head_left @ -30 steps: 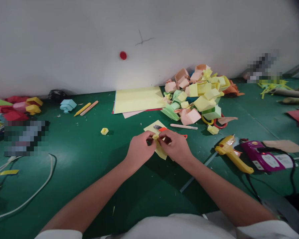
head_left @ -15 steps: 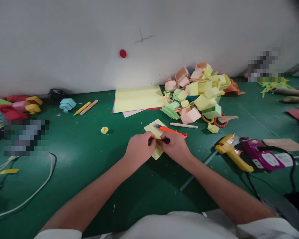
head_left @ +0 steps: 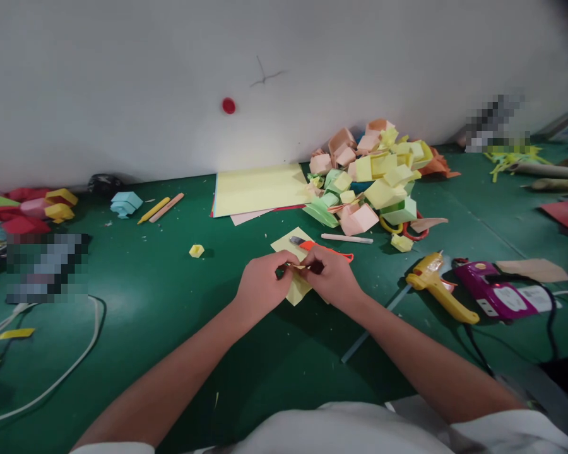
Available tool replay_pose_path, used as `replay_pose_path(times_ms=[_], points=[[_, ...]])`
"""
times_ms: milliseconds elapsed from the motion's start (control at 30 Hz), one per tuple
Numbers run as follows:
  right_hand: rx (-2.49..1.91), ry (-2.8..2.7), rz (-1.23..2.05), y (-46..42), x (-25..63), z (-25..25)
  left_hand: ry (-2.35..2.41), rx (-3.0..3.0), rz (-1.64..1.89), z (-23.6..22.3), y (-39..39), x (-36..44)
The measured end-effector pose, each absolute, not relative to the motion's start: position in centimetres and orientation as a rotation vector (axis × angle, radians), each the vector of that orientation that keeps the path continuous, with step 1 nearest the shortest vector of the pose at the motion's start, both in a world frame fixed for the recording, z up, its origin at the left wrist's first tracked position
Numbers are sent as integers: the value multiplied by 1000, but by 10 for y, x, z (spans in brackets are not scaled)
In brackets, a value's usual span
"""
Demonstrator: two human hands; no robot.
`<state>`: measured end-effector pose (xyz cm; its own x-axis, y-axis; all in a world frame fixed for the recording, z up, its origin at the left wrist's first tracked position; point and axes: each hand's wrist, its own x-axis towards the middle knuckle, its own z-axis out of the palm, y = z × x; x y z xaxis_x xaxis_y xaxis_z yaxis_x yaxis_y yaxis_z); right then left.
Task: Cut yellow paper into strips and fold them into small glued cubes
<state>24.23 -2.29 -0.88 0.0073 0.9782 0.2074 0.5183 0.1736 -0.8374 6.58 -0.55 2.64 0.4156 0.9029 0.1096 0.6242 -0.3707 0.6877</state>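
Left hand [head_left: 267, 282] and right hand [head_left: 334, 277] together, fingertips pinched on a paper bit [head_left: 300, 266], mostly hidden, over a yellow square [head_left: 296, 292]. Knife [head_left: 310, 244] just beside, 1 o'clock. Pen [head_left: 346, 238] at 2, glue gun [head_left: 442, 290] 3, yellow cup [head_left: 196, 251] 9.

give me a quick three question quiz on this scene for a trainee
1. True or false: a small yellow folded paper piece lies on the green table, left of the left hand.
2. What colour is the handle of the cutter? a) green b) orange c) purple
3. Which hand is nearer the yellow glue gun?

Key: 1. True. 2. b. 3. The right hand.
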Motion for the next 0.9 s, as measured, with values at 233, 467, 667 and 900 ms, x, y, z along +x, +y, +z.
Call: replay_pose_path(times_ms=[233,467,667,900], points=[[-1410,-1662,725,-26,243,-5,1072,1906,672,24,7,57],[-1320,-1630,893,-26,245,-4,1056,1854,629,20,9,59],[-1189,-1545,1187,-25,247,-3,1139,2009,626,22,8,56],[-1102,-1327,1411,-17,250,-7,1111,2270,608,27,5,54]])
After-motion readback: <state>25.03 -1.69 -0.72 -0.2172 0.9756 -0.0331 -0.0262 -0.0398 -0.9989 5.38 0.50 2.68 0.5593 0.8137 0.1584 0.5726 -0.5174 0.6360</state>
